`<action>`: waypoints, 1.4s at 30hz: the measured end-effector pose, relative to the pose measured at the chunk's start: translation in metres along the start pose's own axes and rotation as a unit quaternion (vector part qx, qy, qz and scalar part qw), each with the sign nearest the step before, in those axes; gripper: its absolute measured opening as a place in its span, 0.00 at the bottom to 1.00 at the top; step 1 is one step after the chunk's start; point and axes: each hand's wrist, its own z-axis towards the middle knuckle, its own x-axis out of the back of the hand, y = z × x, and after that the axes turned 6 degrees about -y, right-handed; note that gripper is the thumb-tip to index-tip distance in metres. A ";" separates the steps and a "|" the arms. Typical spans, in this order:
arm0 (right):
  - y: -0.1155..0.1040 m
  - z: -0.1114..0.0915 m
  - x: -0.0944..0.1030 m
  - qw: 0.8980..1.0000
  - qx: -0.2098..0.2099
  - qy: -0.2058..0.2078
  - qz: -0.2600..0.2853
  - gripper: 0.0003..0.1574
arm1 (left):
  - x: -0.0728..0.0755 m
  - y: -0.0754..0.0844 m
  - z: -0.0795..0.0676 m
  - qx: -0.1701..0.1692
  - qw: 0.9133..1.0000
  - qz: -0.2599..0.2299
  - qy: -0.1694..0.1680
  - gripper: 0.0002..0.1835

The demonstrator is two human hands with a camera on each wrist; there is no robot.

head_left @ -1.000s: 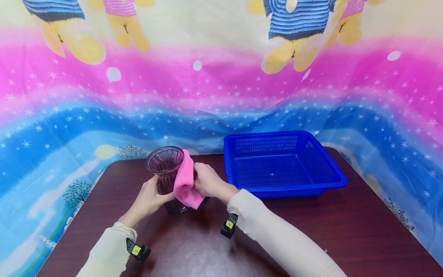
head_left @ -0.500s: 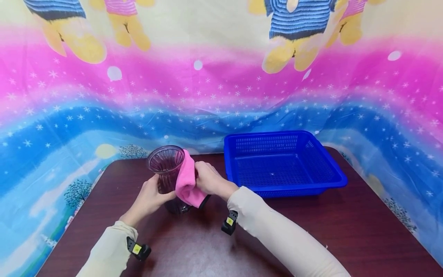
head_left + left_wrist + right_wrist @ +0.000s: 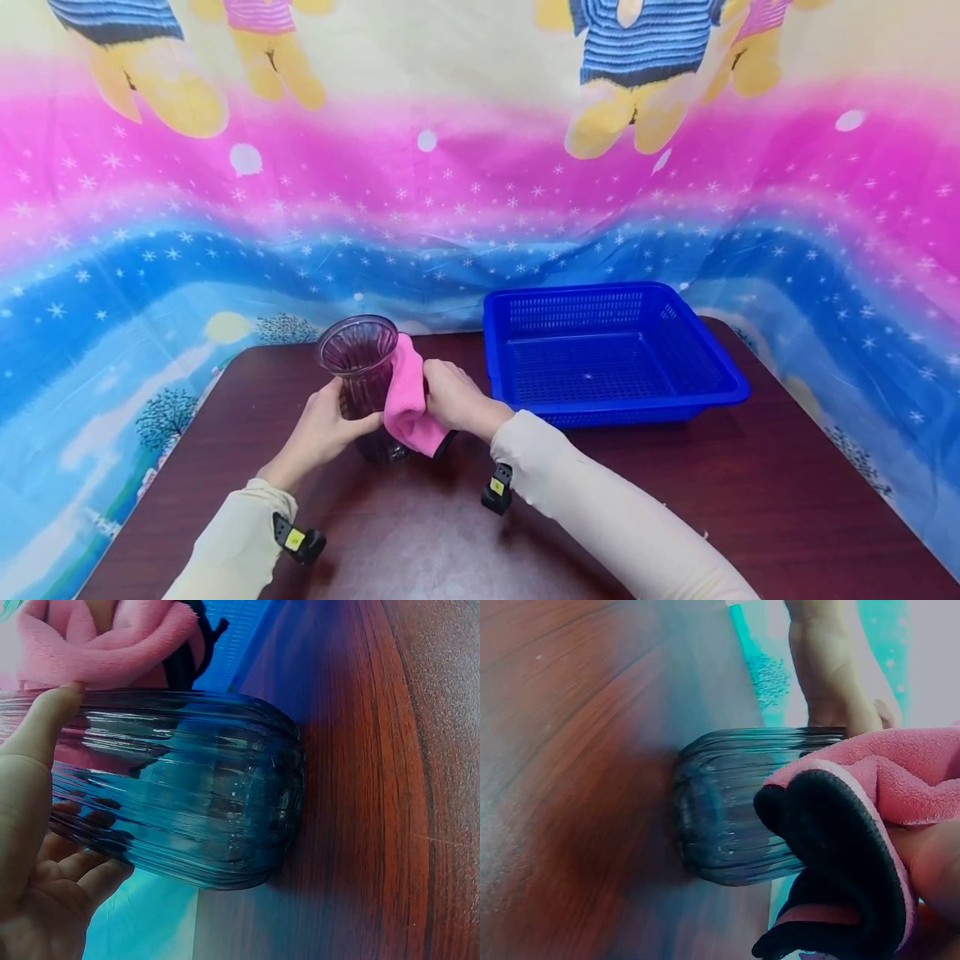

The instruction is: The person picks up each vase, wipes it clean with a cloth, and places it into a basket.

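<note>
A ribbed, purple-tinted glass vase (image 3: 358,358) with a flared rim stands upright at the left of the table. My left hand (image 3: 322,429) grips its middle, thumb on the near side and fingers around the far side, as the left wrist view shows. A pink cloth (image 3: 408,408) with a dark edge lies against the vase's right side. Holding that cloth is my right hand (image 3: 453,396), its fingertips mostly hidden behind the folds. In the right wrist view the cloth's black trim (image 3: 832,825) hangs in a fold in front of the ribbed glass.
A blue perforated plastic basket (image 3: 615,408) sits at the back right of the dark wooden table (image 3: 675,492), close to my right hand. Behind the table hangs a patterned backdrop (image 3: 450,183) in pink and blue.
My right hand and the cloth have slid slightly down along the vase's right side. The left hand and the vase stay in place.
</note>
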 end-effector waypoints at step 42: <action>0.032 -0.007 -0.038 0.999 -0.020 -0.043 -0.024 0.16 | 0.001 0.003 -0.003 0.011 1.000 -0.003 -0.004 0.39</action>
